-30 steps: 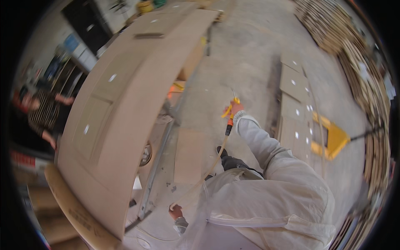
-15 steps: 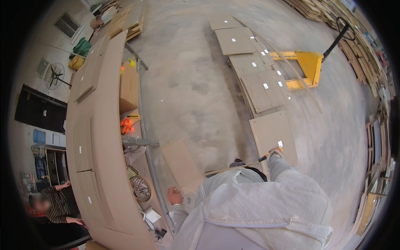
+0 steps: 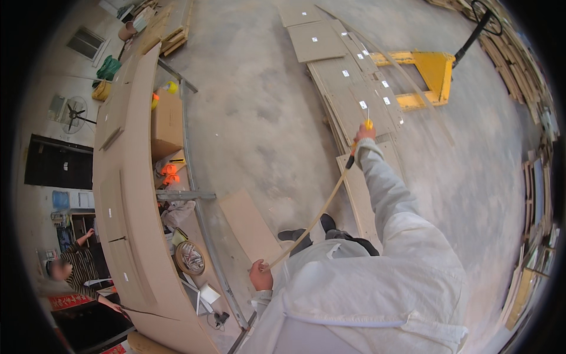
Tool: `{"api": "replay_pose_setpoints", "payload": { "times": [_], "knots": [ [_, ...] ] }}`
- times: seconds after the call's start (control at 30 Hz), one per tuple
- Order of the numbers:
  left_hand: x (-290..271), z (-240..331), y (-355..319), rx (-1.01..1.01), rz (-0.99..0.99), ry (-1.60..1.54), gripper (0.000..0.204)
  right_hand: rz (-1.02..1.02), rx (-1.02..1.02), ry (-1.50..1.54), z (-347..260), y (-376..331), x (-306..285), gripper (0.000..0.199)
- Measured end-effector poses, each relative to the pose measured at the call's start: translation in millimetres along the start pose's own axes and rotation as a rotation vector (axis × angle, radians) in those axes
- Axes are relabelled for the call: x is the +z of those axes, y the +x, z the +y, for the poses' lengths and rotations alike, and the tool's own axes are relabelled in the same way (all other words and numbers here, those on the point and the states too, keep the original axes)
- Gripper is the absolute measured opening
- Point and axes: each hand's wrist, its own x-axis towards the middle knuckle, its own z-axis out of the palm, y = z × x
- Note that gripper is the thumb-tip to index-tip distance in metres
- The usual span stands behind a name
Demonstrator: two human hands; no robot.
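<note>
My right hand (image 3: 365,133) is stretched forward over the row of brown boards (image 3: 330,74), closed around an air blow gun (image 3: 369,124). Its yellow body and thin metal nozzle stick out past my fingers, pointing away from me. From its black and orange lower end a beige hose (image 3: 328,203) slants back across my front. Down at the left, my left hand (image 3: 259,275) is closed on that hose beside a bare board (image 3: 250,221) on the floor. White labels dot the boards under my right arm.
On my left runs a long workbench (image 3: 138,194) topped with large boards; its lower shelf holds a cardboard box (image 3: 167,124) and a round tray of small parts (image 3: 191,258). A co-worker (image 3: 79,265) stands beyond it. A yellow pallet truck (image 3: 433,74) stands ahead right.
My right hand has swung forward and up with the blow gun, drawing the hose out longer. My left hand has shifted slightly right. Across the bench, the co-worker has changed posture.
</note>
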Motion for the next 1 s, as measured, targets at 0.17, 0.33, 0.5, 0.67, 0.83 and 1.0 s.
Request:
{"api": "replay_pose_setpoints", "payload": {
  "times": [0.17, 0.33, 0.5, 0.67, 0.83, 1.0],
  "knots": [
    [-11, 0, -10, 0.054, 0.020, 0.199, 0.023, 0.309, 0.418, -0.158, 169, -42, -132, 0.020],
    [-19, 20, 1, 0.081, 0.005, 0.194, 0.025, 0.396, 0.677, -0.068, 278, -102, -242, 0.020],
    [-11, 57, 6, 0.093, -0.035, 0.192, 0.030, 0.229, 0.579, 0.052, 247, -62, -191, 0.022],
    [-3, 62, 3, 0.137, -0.137, 0.216, 0.036, -0.229, 0.160, 0.379, 71, 19, -43, 0.024],
    [17, 64, 12, 0.135, -0.184, 0.028, 0.038, -0.243, -0.225, 0.275, -99, 54, 55, 0.021],
    [12, 73, 34, 0.135, -0.089, -0.023, 0.034, 0.014, -0.554, -0.217, -64, 111, 93, 0.025]
  ]
}}
